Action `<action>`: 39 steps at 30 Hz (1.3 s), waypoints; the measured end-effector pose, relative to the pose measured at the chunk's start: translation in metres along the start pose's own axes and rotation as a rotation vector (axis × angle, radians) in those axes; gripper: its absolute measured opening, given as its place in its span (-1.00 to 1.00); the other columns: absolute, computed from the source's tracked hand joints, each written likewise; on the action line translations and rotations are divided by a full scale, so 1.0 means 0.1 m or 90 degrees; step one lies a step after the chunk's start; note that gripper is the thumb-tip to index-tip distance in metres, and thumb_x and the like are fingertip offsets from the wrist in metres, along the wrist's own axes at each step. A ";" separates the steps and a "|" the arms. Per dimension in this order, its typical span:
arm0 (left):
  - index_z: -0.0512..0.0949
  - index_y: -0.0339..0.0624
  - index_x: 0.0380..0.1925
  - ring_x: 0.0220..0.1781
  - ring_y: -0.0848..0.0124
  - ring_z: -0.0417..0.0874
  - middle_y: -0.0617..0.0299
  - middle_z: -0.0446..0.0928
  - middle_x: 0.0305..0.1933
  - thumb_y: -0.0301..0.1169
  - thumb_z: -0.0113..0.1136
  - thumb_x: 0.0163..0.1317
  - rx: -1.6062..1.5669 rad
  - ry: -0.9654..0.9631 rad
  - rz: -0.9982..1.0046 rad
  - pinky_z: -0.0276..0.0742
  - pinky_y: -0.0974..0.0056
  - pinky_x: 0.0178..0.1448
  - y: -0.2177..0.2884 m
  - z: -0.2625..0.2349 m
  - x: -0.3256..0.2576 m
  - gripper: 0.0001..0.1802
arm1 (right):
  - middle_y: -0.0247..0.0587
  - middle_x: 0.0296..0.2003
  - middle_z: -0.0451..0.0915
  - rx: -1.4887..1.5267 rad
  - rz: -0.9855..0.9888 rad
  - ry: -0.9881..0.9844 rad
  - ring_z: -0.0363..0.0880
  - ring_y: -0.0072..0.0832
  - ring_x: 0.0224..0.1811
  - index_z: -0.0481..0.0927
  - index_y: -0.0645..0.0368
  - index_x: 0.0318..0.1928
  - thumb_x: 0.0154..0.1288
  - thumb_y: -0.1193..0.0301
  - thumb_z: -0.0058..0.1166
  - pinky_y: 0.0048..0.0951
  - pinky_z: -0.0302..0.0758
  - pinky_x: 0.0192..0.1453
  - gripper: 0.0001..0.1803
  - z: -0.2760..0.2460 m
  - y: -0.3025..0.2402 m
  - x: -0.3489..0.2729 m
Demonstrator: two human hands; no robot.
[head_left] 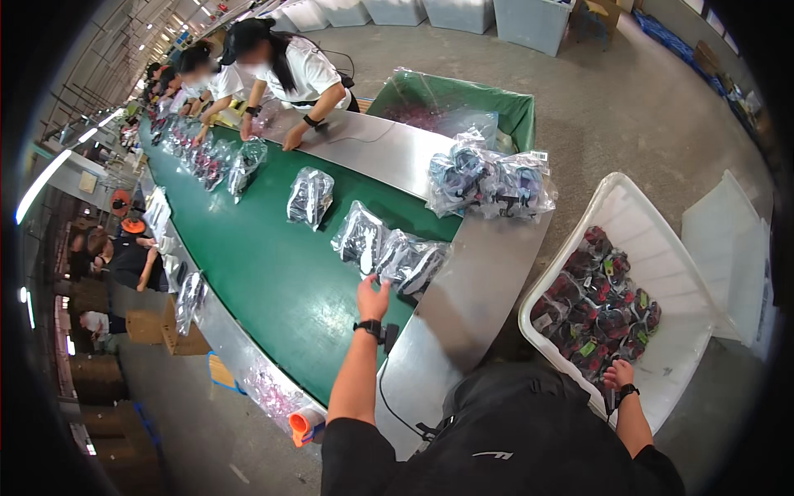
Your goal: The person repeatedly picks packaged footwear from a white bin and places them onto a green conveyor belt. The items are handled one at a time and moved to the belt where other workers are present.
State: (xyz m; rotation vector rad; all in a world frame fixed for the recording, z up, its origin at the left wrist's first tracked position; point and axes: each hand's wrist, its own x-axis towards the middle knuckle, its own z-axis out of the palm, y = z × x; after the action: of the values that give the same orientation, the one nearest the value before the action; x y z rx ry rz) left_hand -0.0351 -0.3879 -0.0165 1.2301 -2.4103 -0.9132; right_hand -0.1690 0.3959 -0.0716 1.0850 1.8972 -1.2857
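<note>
Green and smooth, the belt (248,240) curved from ten o'clock in the view towards its centre. At nine o'clock, on the belt's metal edge, lay a bagged bundle (191,298), and at seven stood an orange container (306,426). A pile of bagged shoes (203,157) sat at ten o'clock on the belt; beside it, at eleven, a co-worker in a white shirt (302,70) leaned over.

Nearer the middle, a clear-bagged dark pair (311,198) lay at eleven o'clock from the person's left hand (372,299). That hand's thumb and fingers were spread at the lower edge of two more bags: a striped pair (361,236) at twelve and a second pair (418,263) at two. Whether the fingertips touched plastic, I could not tell.

Blue bagged goods (494,180) rested on the metal corner at one o'clock, with a green-lined bin (517,112) behind them. At four, the right hand (617,374) hung at the white bin (662,256), its fingers apart and loosely bent, with red-and-black bagged shoes (591,302) at eleven to twelve from it.
</note>
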 end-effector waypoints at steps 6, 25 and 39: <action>0.59 -0.10 0.14 0.23 -0.12 0.41 -0.20 0.43 0.20 0.07 0.35 0.06 0.166 -0.101 0.011 0.35 -0.04 0.32 0.29 0.28 0.71 -0.30 | -0.19 -0.25 0.58 -0.034 -0.126 -0.032 0.63 -0.43 -0.43 0.30 0.14 0.31 0.41 0.30 0.07 -0.41 0.62 -0.45 -0.47 0.40 -0.38 -0.83; 0.44 -0.15 0.12 0.35 -0.12 0.37 -0.11 0.31 0.33 -0.57 0.51 -0.20 -0.089 0.025 0.264 0.42 0.03 0.32 0.53 -0.11 -0.79 -0.24 | -0.17 -0.29 0.62 -0.238 -0.199 -0.126 0.64 -0.48 -0.40 0.45 0.18 0.17 0.38 0.32 0.13 -0.48 0.56 -0.41 -0.59 0.72 -0.71 -0.93; 0.40 -0.30 0.28 0.27 -0.04 0.39 -0.17 0.37 0.21 -0.25 0.27 0.28 -0.185 0.016 -0.274 0.26 -0.01 0.40 -0.44 -0.22 -2.44 -0.38 | -0.15 -0.23 0.61 -0.252 -0.207 -0.213 0.64 -0.45 -0.31 0.41 0.32 0.21 0.40 0.36 0.09 -0.42 0.60 -0.34 -0.54 1.11 -0.96 -0.94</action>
State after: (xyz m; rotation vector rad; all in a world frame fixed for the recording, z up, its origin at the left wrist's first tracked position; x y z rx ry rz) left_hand 0.1487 -0.2205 -0.0207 1.6552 -1.9317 -1.3016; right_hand -0.2037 0.2454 0.0092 0.3473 1.9978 -1.1048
